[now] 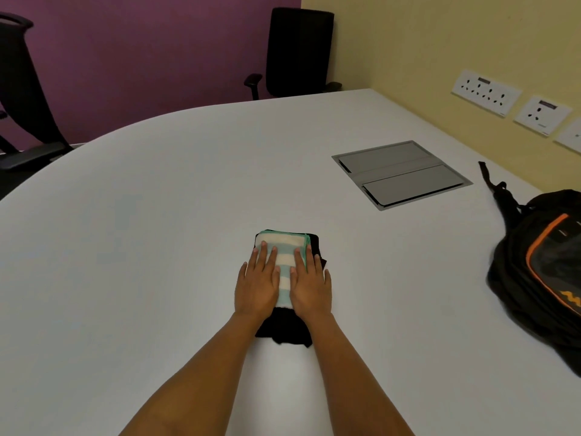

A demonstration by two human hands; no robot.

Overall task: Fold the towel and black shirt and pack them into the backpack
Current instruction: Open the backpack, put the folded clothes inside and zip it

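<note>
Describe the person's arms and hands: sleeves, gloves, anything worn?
Left hand and right hand: no gloves, rings, watch or wristband visible. Both forearms are bare down to the frame edge, with no sleeve in view.

Left hand (258, 283) and right hand (310, 283) press flat on the folded towel (284, 272), shirt (284, 325) beneath; backpack (540, 278) well right.

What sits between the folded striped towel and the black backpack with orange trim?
Only bare white table between striped towel and black backpack, in the head view; the grey hatch lies farther back.
</note>
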